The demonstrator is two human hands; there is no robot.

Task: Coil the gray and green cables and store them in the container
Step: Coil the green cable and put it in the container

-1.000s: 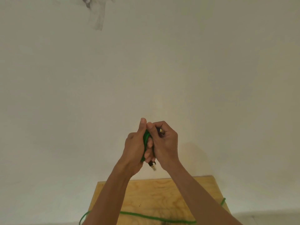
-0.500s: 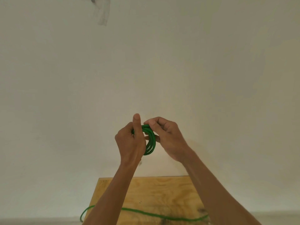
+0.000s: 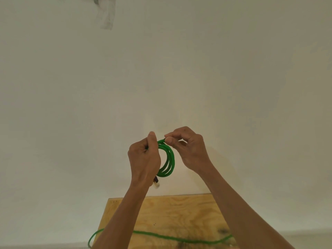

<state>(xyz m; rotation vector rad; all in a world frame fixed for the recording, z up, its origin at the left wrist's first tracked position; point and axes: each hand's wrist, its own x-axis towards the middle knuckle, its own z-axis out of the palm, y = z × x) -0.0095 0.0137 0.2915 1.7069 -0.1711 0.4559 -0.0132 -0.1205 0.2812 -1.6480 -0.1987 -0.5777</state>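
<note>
A green cable [image 3: 168, 159] is wound into a small coil of several loops, held up in front of the wall. My left hand [image 3: 144, 159] grips the coil's left side, thumb up. My right hand [image 3: 188, 150] pinches the top of the coil between thumb and forefinger. A plug end [image 3: 156, 183] of the cable dangles below my left hand. The loose rest of the green cable [image 3: 179, 239] trails across the wooden table [image 3: 179, 212] below and loops off its left edge. No gray cable or container is in view.
A plain pale wall [image 3: 179, 69] fills most of the view behind the hands. A strip of tape or paper [image 3: 107, 15] hangs high on the wall at the upper left.
Both hands have risen and drawn slightly apart. The coil, hidden between the hands a second ago, now shows as open loops, and the plug hangs below my left hand.
</note>
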